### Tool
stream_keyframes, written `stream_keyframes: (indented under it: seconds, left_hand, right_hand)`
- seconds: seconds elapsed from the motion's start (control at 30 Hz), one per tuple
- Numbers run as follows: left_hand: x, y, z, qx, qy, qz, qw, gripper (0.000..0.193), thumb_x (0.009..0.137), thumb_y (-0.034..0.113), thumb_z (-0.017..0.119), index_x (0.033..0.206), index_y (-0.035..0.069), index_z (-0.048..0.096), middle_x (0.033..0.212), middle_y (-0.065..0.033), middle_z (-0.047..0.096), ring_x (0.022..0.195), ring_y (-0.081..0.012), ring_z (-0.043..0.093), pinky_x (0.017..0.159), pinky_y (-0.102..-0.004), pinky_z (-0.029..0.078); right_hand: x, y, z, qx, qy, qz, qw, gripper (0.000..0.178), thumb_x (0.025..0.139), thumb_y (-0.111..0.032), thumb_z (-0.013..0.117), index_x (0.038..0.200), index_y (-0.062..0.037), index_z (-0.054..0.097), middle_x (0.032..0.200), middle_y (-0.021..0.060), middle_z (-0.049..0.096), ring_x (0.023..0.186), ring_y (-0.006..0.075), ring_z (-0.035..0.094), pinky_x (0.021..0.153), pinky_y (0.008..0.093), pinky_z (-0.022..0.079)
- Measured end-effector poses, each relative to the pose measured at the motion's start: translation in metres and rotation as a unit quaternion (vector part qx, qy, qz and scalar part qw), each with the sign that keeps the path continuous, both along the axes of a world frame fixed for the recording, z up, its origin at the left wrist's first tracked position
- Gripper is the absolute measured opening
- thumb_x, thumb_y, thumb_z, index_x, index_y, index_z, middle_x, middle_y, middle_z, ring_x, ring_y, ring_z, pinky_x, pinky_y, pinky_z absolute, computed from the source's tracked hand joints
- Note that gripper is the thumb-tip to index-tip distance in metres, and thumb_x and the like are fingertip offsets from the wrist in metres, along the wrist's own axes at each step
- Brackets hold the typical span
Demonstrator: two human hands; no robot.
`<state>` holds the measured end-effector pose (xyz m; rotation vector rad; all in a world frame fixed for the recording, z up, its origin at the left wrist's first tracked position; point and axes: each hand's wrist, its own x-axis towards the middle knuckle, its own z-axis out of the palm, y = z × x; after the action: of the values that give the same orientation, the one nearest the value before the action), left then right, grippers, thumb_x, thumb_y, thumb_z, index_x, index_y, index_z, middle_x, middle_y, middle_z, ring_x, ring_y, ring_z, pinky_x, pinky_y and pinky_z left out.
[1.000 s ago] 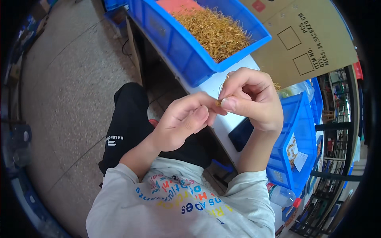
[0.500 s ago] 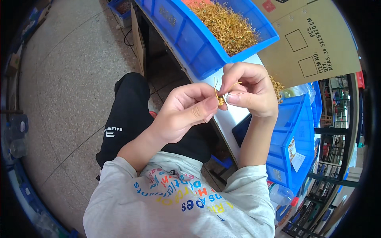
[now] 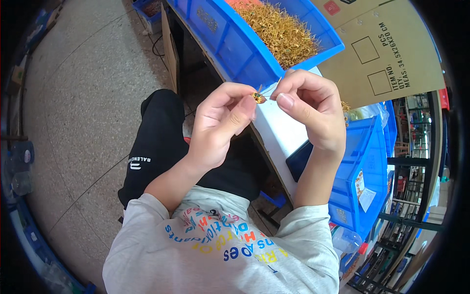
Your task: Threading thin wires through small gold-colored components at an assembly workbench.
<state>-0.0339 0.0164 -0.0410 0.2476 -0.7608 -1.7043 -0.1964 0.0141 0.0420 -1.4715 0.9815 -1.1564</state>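
Between the thumb and forefinger of my left hand (image 3: 218, 125) is a small gold wire coil (image 3: 258, 98) with thin leads sticking out. My right hand (image 3: 316, 110) is a short way to its right, thumb and forefinger pinched on a thin wire lead (image 3: 267, 96) that runs from the coil. Both hands are raised over the near edge of a white tabletop (image 3: 275, 130). Beyond them a blue bin (image 3: 240, 59) holds a heap of similar gold wire pieces (image 3: 278, 36).
A dark flat phone-like object (image 3: 297, 159) lies beside my right forearm. To the right are a blue bin with paper in it (image 3: 352, 171), a clear bottle with a red cap (image 3: 348, 241) and a large cardboard panel (image 3: 382, 59). Dark shelving stands farther right.
Both hands have moved up and slightly apart. The coil has shifted up and left with my left hand, and the wire between the hands now shows. A whitish bit at my right fingertips no longer shows.
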Motion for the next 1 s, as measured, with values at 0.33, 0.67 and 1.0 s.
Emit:
stream_keyframes:
  seconds: [0.33, 0.67, 1.0]
  left_hand:
    - [0.007, 0.0, -0.006, -0.066, -0.011, -0.047, 0.997, 0.008, 0.096, 0.007, 0.059, 0.101, 0.002, 0.06, 0.082, -0.0043, 0.059, 0.068, -0.0051, 0.045, 0.059, -0.0157, 0.034]
    - [0.011, 0.0, 0.006, -0.047, -0.083, 0.042, 0.995, 0.005, 0.095, 0.005, 0.058, 0.098, 0.001, 0.06, 0.084, -0.0046, 0.058, 0.07, -0.0073, 0.049, 0.065, -0.0169, 0.04]
    - [0.011, -0.002, 0.001, -0.051, -0.052, -0.031, 0.997, 0.006, 0.095, 0.007, 0.058, 0.096, 0.002, 0.061, 0.078, -0.0027, 0.058, 0.068, -0.0056, 0.047, 0.062, -0.0162, 0.036]
  right_hand:
    - [-0.008, -0.005, -0.006, -0.025, -0.01, -0.012, 1.0, 0.006, 0.082, -0.003, 0.075, 0.086, -0.0016, 0.071, 0.063, -0.0049, 0.05, 0.055, 0.0023, 0.032, 0.051, 0.0155, 0.025]
    - [0.013, 0.007, 0.013, -0.156, 0.135, -0.108, 0.973, 0.011, 0.076, -0.003, 0.076, 0.087, -0.003, 0.073, 0.065, -0.0038, 0.046, 0.057, 0.0048, 0.032, 0.051, 0.0184, 0.024]
    - [0.016, 0.006, 0.008, -0.18, 0.135, -0.077, 0.971, 0.008, 0.075, -0.002, 0.074, 0.084, -0.0011, 0.073, 0.065, -0.0024, 0.046, 0.058, 0.0065, 0.033, 0.052, 0.0197, 0.025]
